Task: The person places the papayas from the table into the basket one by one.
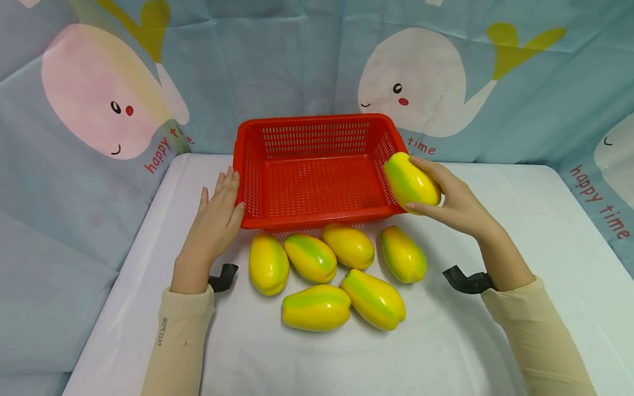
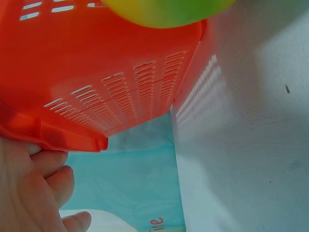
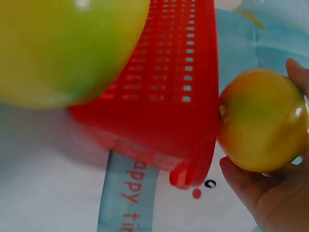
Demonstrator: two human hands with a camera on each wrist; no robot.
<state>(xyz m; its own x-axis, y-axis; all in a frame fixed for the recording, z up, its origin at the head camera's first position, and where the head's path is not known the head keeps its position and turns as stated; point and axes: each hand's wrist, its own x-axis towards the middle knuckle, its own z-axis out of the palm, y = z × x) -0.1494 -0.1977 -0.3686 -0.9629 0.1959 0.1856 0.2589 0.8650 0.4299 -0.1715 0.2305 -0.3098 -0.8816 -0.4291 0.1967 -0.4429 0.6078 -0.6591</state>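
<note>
A red plastic basket with slotted walls stands at the back of the white table, its inside bare. My left hand rests along its left rim, fingers straight; the left wrist view has those fingers against the rim from outside. With thumb and fingers, my right hand grips a yellow-green papaya at the basket's right front corner. The right wrist view shows that papaya's stem end right at the red rim. Several more papayas lie on the table in front of the basket.
A blue curtain printed with whales hangs behind the table and along its sides. Another papaya lies just below the right hand. A black strap sits at the right wrist, a similar one at the left.
</note>
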